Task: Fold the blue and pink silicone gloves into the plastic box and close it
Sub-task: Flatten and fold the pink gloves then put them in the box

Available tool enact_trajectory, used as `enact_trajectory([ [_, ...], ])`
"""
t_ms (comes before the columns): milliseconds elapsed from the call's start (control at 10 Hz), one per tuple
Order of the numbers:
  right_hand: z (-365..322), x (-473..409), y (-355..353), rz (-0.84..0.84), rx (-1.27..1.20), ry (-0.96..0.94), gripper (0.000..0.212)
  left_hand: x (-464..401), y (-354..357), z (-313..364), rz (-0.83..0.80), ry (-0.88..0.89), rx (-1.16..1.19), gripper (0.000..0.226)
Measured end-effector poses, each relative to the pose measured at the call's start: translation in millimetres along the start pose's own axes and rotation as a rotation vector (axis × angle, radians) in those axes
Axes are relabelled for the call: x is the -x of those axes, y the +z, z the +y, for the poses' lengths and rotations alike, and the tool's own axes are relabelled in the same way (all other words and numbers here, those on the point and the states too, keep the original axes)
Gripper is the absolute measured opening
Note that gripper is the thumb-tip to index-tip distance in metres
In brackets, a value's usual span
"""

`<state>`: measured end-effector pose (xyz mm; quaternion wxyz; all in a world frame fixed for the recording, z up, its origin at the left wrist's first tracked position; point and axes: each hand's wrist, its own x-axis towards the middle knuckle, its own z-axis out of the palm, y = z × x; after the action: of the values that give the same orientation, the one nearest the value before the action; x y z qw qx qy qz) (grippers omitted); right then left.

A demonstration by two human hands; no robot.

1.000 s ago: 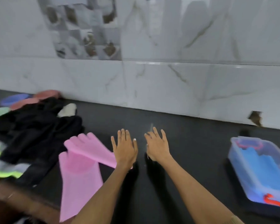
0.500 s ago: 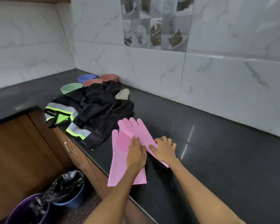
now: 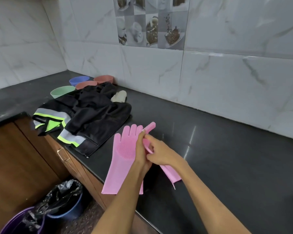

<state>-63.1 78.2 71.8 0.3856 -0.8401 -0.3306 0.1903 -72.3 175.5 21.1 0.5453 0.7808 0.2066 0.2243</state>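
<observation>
Two pink silicone gloves lie on the black counter near its front edge. The left pink glove (image 3: 123, 154) lies flat, palm bristles up, cuff over the edge. The right pink glove (image 3: 170, 173) is lifted and turned on its side; its fingers (image 3: 150, 126) stick up behind my hands. My left hand (image 3: 141, 149) and my right hand (image 3: 159, 152) are both closed on this second glove near its middle. The plastic box and the blue gloves are out of view.
A black garment with neon-yellow stripes (image 3: 85, 119) lies left of the gloves. Several bowls (image 3: 85, 85) stand behind it by the tiled wall. Below the counter are wooden cabinets (image 3: 24, 157) and bins lined with black bags (image 3: 61, 203).
The camera swung left, away from the box. My hands went from hovering open to pressing on the pink gloves, and now they have picked up the right-hand glove and turned it edgewise.
</observation>
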Motion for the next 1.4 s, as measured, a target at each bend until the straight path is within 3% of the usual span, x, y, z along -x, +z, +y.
enact_trajectory([
  [100,-4,20,-7,-0.148,0.135,0.037,0.092,-21,-18,-13,0.108,0.238,-0.910,0.015],
  [200,4,41,-16,-0.280,0.049,0.126,0.093,-18,-20,5,0.050,0.177,-0.833,0.022],
  [300,25,64,-24,-0.192,-0.117,0.164,0.059,5,-2,6,-0.260,-0.259,0.029,0.012],
  [400,56,84,-26,0.176,-0.253,0.196,0.020,47,19,7,-0.724,-0.802,0.843,0.034],
  [500,91,102,-27,0.539,-0.235,0.389,0.020,47,31,-1,-0.821,-0.796,0.677,0.038],
  [600,113,114,-29,0.644,-0.248,0.591,0.027,34,42,2,-0.846,-0.759,0.376,0.029],
  [700,115,113,-36,0.603,-0.286,0.642,0.041,25,47,8,-0.913,-0.787,0.295,0.033],
  [900,112,105,-42,0.607,-0.235,0.704,0.038,6,65,26,-0.832,-0.740,0.154,0.030],
  [1100,111,92,-42,0.603,-0.051,0.823,0.032,5,78,17,-0.330,-0.459,0.024,0.031],
  [1200,113,89,-41,0.612,-0.035,0.822,0.037,5,76,12,-0.275,-0.338,-0.119,0.030],
  [1400,116,82,-48,0.546,-0.167,0.797,0.033,-6,82,15,-0.404,-0.165,-0.274,0.028],
])
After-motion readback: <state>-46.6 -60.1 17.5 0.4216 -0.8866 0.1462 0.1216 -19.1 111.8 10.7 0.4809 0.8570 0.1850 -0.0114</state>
